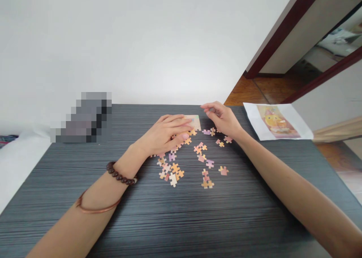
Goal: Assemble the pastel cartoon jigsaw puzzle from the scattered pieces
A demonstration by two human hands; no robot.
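Palm down, my left hand (pixel 166 132) lies with its fingers stretched over a joined, pale part of a jigsaw puzzle (pixel 195 123) and some loose pieces; much of what is beneath it is hidden. My right hand (pixel 222 118) is raised at the right of that part, its fingers curled and the thumb near the index finger. Whether a piece is between those fingers I cannot make out. Loose jigsaw pieces (pixel 209 163) in orange, pink and purple are scattered below both hands. A denser cluster of pieces (pixel 175 169) sits nearer me, with one white piece (pixel 173 179) at its edge.
All this lies on a dark, grain-striped table (pixel 158 220). A paper sheet with a printed cartoon picture (pixel 275 122) rests at the right edge. At the back left stands a blurred-out dark object (pixel 85 118). A white wall (pixel 141 43) rises behind the table.
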